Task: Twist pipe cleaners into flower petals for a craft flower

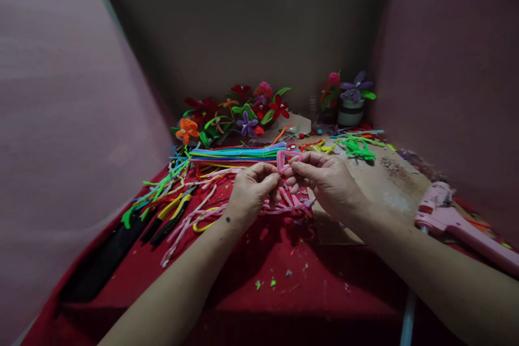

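Note:
My left hand (251,189) and my right hand (326,179) meet over the red cloth (284,275), both pinching one bent pink pipe cleaner (281,161) that loops up between the fingertips. Under the hands lies a small heap of bent pink pipe-cleaner pieces (292,203). A bundle of straight multicoloured pipe cleaners (235,154) lies just beyond the left hand. Pale pink and white pipe cleaners (190,219) trail to the left of my left wrist.
Finished pipe-cleaner flowers (243,111) are piled at the back; a small white pot of flowers (351,100) stands back right. Yellow-handled pliers (172,216) lie at the left. A pink glue gun (450,216) rests on the right, near brown cardboard (385,184) and green scraps (357,147).

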Demonstrator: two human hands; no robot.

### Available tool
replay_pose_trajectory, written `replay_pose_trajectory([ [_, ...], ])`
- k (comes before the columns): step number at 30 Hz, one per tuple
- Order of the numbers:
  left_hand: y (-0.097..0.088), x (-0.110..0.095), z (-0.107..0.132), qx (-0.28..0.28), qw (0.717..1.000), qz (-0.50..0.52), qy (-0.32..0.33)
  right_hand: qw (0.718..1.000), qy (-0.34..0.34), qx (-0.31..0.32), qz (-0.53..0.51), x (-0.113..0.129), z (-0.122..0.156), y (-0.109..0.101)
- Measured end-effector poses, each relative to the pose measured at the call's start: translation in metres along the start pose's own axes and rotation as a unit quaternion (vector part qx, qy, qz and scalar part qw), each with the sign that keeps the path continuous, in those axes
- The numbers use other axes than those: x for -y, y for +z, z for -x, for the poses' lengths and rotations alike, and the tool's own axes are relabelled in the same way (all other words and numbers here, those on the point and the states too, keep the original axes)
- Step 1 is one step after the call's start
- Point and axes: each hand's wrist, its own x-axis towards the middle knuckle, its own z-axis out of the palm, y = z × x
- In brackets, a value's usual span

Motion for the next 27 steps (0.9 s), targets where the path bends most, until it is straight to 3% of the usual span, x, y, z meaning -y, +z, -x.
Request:
replay_pose_trajectory([
  [7, 0.004, -0.002, 0.004, 0.006, 1.0, -0.004, 0.013, 0.996, -0.026, -0.028, 0.082, 0.0, 0.004, 0.005],
  [14, 0.004, -0.002, 0.004, 0.009, 1.0, -0.019, 0.022, 0.98, -0.014, -0.009, 0.2, 0.001, 0.005, 0.003],
  [19, 0.002, -0.001, 0.003, 0.012, 1.0, 0.026, 0.009, 0.966, -0.046, -0.002, 0.253, 0.001, 0.004, 0.0],
  [27, 0.003, -0.004, 0.005, 0.05, 0.997, 0.053, -0.038, 0.969, 0.038, 0.099, 0.223, -0.003, -0.002, -0.007],
])
